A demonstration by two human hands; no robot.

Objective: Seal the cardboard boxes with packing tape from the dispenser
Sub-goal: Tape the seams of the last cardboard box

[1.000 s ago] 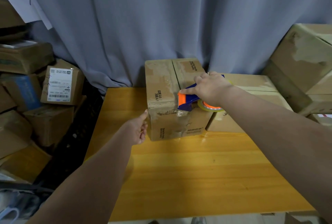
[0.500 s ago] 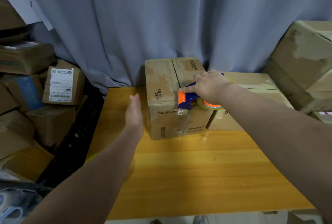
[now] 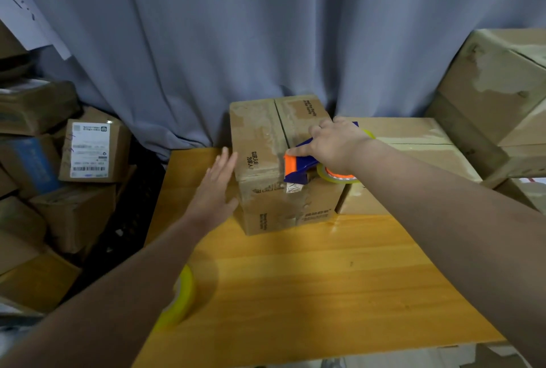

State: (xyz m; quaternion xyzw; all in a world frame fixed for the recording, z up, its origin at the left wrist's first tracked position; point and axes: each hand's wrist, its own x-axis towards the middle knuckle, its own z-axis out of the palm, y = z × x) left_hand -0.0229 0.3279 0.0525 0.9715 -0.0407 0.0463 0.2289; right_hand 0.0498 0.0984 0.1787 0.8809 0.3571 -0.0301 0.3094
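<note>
Glossy yellow wood bench. Yellow tape roll near left, half hidden under the forearm. Left hand: fingers straight, together, flat against the left wall of the worn, tape-scarred cardboard box. Right hand grips the blue-orange plastic tape dispenser at the box's top front edge, fingers curled, partly hidden. Pleated grey curtain behind.

Single head-worn view looks forward and down, close over the table
</note>
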